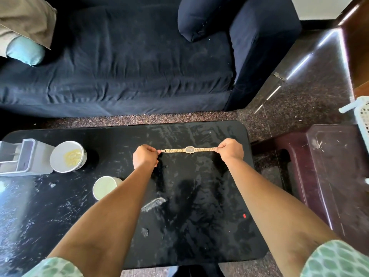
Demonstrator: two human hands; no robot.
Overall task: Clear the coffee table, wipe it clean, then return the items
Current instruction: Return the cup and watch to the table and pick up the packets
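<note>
You held the watch (190, 150) stretched straight over the far part of the coffee table (199, 226), your left hand (145, 156) pinching one strap end and your right hand (230, 149) the other.

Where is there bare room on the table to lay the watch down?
Bare: the coffee table right of the green cup, from the watch held between left hand and right hand to the near edge; also the strip beyond the watch to the far edge. Crowded: the left end, where grey organiser and white tub sit side by side.
</note>
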